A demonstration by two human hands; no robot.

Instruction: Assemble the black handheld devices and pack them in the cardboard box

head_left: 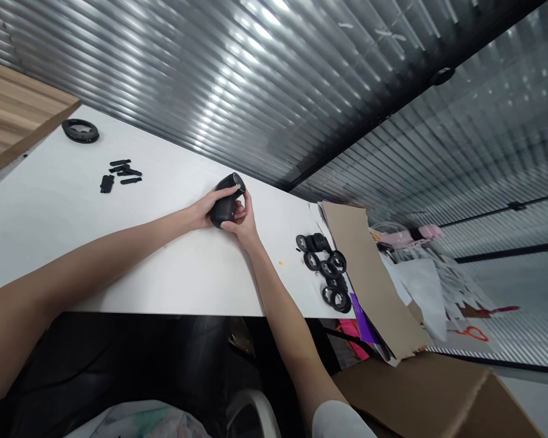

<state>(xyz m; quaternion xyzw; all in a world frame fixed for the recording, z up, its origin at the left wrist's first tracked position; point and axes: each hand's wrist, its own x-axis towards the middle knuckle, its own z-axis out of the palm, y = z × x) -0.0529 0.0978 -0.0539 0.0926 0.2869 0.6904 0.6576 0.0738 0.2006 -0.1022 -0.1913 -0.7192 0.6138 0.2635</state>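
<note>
Above the white table, a black rounded plastic piece (223, 211) with a shiny round end sits between both my hands; I cannot make out its exact kind. My left hand (205, 207) grips it from the left side, thumb along the top near the round end. On the other side, my right hand (245, 226) presses its thumb against the lower edge, with its fingers curled by the piece's right side. Palms and fingers hide part of it.
Black rings (329, 267) lie piled at the table's right. Small flat black strips (126, 171) and a larger black ring (81, 131) lie at the left. Cardboard (365, 267) borders the right edge; a corrugated metal wall (178, 79) runs behind the white table (173, 280).
</note>
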